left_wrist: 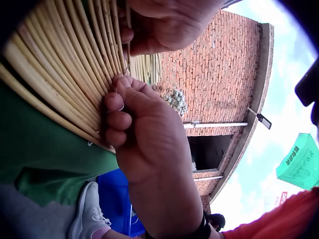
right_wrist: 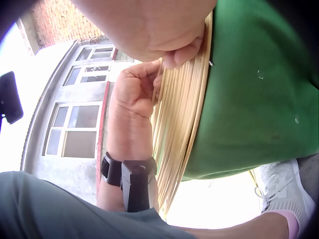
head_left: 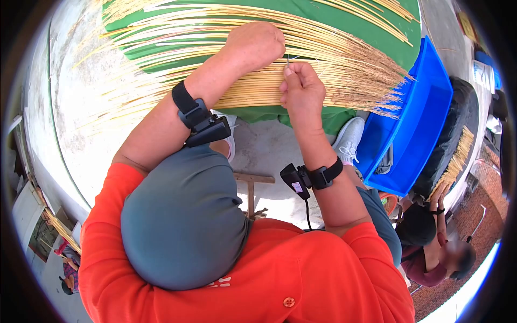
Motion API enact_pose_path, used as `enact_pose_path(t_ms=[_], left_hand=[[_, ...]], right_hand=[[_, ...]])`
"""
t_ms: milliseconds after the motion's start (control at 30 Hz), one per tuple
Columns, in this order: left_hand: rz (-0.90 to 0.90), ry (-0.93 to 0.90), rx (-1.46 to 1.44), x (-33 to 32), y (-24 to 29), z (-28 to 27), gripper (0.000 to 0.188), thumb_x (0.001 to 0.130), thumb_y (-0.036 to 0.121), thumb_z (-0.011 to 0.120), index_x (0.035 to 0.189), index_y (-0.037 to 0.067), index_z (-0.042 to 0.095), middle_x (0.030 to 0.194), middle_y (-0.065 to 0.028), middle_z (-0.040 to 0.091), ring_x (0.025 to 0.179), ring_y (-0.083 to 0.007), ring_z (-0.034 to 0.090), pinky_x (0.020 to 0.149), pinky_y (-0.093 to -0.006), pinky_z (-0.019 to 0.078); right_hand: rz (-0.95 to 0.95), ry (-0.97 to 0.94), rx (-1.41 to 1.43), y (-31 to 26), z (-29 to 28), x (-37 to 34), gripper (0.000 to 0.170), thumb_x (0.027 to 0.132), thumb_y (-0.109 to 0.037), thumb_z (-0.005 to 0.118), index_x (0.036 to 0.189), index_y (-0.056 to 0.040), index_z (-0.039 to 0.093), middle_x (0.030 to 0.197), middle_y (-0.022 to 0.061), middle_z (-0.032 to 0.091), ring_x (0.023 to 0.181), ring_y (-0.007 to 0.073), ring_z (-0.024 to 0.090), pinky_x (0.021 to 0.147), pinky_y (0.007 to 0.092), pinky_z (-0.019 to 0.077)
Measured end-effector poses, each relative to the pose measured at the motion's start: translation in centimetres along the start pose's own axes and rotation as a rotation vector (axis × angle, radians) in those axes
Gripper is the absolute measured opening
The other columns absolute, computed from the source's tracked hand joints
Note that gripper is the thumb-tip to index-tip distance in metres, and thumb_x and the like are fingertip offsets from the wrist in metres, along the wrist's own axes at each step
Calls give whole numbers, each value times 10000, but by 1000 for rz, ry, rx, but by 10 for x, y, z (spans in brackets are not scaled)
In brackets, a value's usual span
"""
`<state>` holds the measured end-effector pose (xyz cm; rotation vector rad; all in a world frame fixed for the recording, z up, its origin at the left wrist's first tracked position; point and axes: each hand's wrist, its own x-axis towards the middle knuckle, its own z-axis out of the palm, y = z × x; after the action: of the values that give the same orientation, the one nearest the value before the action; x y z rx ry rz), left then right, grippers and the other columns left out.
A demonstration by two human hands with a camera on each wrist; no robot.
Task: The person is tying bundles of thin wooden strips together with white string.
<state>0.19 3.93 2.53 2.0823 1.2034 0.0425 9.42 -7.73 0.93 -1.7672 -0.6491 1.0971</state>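
Observation:
Long straw-coloured stalks (head_left: 253,89) with brushy ends lie side by side on green cloth (head_left: 405,47). The left hand (head_left: 254,47), fingers curled, grips a stalk at the row's far edge; this hand (left_wrist: 169,22) is close at the top of the left wrist view. Just nearer the body, the right hand (head_left: 305,97) pinches a thin needle (head_left: 287,61) upright between thumb and forefinger. In the left wrist view, thread (left_wrist: 121,107) hangs by the right hand (left_wrist: 149,119). The right wrist view shows the left hand (right_wrist: 134,92) beyond the right hand (right_wrist: 154,30), whose fingertips are partly hidden.
A blue tub (head_left: 413,134) stands right of the cloth, beside a black tyre-like object (head_left: 458,107). A shoe (head_left: 350,137) is below the cloth edge. More stalks (head_left: 371,19) lie at the far side. Another person (head_left: 431,253) is at the lower right.

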Motion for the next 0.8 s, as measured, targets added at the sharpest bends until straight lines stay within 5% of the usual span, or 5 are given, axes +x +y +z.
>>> enact_pose_path(t_ms=[800], left_hand=[[86, -7, -7, -6, -2, 3, 160, 700, 194, 528, 723, 113, 664, 714, -89, 633, 709, -282, 602, 617, -408, 462]], right_hand=[[103, 65, 268, -11, 9, 8, 108, 836, -81, 586, 834, 5, 521, 639, 90, 583, 432, 138, 546, 367, 239, 455]])
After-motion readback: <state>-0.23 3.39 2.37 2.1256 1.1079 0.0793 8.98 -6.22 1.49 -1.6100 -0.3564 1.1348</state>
